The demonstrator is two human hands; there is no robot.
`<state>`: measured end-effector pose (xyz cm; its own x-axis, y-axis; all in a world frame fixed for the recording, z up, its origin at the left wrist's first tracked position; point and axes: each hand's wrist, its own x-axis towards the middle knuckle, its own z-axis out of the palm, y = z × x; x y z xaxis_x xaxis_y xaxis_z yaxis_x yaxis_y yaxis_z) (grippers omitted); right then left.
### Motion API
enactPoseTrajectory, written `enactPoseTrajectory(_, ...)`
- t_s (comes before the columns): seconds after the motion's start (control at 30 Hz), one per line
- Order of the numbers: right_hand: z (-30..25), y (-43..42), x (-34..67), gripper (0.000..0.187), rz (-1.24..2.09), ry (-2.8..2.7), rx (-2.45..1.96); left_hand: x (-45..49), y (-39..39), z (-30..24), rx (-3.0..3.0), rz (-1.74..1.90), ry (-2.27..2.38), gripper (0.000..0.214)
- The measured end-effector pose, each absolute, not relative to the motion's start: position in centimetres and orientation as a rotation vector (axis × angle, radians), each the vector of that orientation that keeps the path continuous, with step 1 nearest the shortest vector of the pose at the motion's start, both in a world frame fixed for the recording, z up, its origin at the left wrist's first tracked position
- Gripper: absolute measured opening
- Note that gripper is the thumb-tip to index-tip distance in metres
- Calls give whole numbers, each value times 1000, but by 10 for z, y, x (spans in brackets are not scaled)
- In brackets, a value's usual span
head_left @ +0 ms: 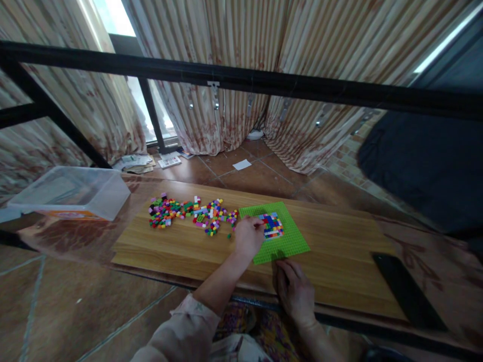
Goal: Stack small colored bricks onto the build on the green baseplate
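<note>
My left hand (pixel 249 236) reaches over the green studded baseplate (pixel 289 244), thumb and finger pinched at the left side of a patch of coloured bricks (pixel 273 226). A bit of red shows at the fingertips, a small building brick. The patch is blue, red and white with mixed colours along its edges; my fingers hide part of its left side. My right hand (pixel 296 291) rests by the table's near edge, its fingers loosely bent and partly apart, with the fingertips close to the baseplate's front edge. Nothing shows in it.
Loose bricks in many colours (pixel 211 216) lie left of the baseplate, with another heap (pixel 164 211) farther left. A clear plastic box (pixel 75 191) stands at the table's left end. A black flat object (pixel 407 289) lies at the right. Beyond the wooden board (pixel 339 241) runs a dark metal bar (pixel 241 80).
</note>
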<state>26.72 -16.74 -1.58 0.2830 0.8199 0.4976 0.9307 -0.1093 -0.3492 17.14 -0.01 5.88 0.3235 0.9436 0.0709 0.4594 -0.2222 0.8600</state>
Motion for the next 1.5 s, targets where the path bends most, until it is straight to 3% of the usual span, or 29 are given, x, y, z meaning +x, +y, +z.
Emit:
enactPoseTrajectory(0.8, -15, -167, 267, 26, -276, -1571, -1936, 169, -10, 40, 1724, 1052, 1228, 13)
enactPoseTrajectory(1.17, -15, -167, 266, 26, -249, -1564, -1955, 179, -3, 39, 1474, 922, 1345, 33)
enactPoseTrajectory(1.5, -7, -166, 265, 28, -268, -1568, -1947, 186, -3, 37, 1409, 920, 1384, 29)
